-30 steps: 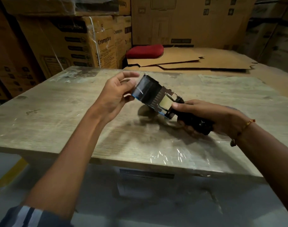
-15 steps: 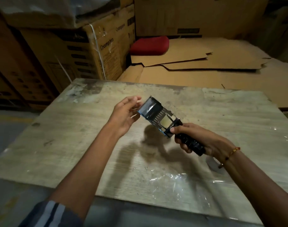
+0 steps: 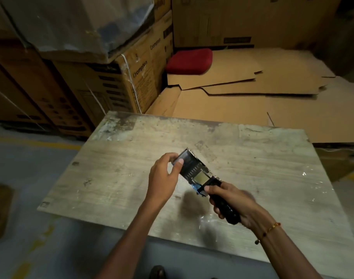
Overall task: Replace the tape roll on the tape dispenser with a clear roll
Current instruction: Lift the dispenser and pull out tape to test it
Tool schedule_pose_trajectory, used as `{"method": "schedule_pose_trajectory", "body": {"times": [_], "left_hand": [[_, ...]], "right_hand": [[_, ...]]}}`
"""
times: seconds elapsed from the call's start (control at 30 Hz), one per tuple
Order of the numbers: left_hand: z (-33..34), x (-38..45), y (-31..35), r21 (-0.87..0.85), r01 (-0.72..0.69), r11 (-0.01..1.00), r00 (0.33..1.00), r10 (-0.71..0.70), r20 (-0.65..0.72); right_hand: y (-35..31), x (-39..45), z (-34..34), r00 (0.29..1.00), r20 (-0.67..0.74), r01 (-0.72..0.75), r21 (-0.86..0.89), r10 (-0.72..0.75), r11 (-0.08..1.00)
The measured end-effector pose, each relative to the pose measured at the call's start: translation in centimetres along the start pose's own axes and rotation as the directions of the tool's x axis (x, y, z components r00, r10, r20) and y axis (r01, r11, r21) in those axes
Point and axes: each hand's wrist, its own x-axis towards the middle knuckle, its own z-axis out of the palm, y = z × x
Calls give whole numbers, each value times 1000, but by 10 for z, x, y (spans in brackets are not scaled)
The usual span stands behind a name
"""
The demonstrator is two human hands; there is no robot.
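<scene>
Both hands (image 3: 194, 190) closed — on tape dispenser (image 3: 200, 176)

Side of the strapped brown cardboard carton (image 3: 140, 77): "Crompton"
Same carton, right-hand face: "Crompton" again
Black label blocks on the stacked cartons: too blurred to read

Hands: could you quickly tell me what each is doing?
Left hand: gripping the tape dispenser by its front end.
Right hand: closed around its black handle.

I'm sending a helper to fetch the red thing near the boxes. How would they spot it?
Look beyond the far edge of the wooden table to the flattened cardboard sheets on the floor. At their back left corner, against the stacked printed cartons, lies a red cushion, the only red thing among brown cardboard.
</scene>
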Motion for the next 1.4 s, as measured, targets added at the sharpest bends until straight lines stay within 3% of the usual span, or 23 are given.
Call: {"method": "schedule_pose_trajectory", "body": {"times": [0.2,0.33,0.5,0.57,0.63,0.7,0.8,0.9,1.03,1.2,1.3,1.4], "left_hand": [[-12,8,24,-66,174,982,978,-165,130],[-14,14,27,-121,277,953,944,-247,219],[-20,29,26,101,255,962,942,-270,201],[-24,36,25,96,351,931,883,-364,296],[-30,41,22,91,502,860,766,-491,415],[-33,46,12,76,580,811,672,-529,518],[-31,50,-5,-20,645,764,602,-492,628],[-20,50,-21,-59,615,787,612,-429,664],[-14,50,-44,-191,533,825,713,-316,625],[-9,52,-58,-335,525,783,724,-203,659],[0,51,-54,-386,544,745,694,-141,706],[8,50,-46,-443,495,747,662,5,749]], "right_hand": [[0,-25,-18,998,59,-21,172,11,985],[0,-28,-19,1000,25,-19,127,16,992],[-6,-26,-9,994,-95,59,-14,-60,998],[-7,-25,-3,977,-169,106,-130,-127,986],[-9,-24,7,942,-261,135,-285,-212,949],[-10,-21,17,887,-332,133,-481,-320,866],[-13,-17,35,814,-343,32,-779,-469,626],[-14,-15,56,766,-334,-27,-871,-550,491],[-4,-12,74,717,-394,1,-824,-575,566],[9,-15,84,660,-473,38,-755,-583,655],[13,-24,91,636,-558,14,-682,-532,732],[19,-31,94,665,-607,11,-573,-434,819]]}}
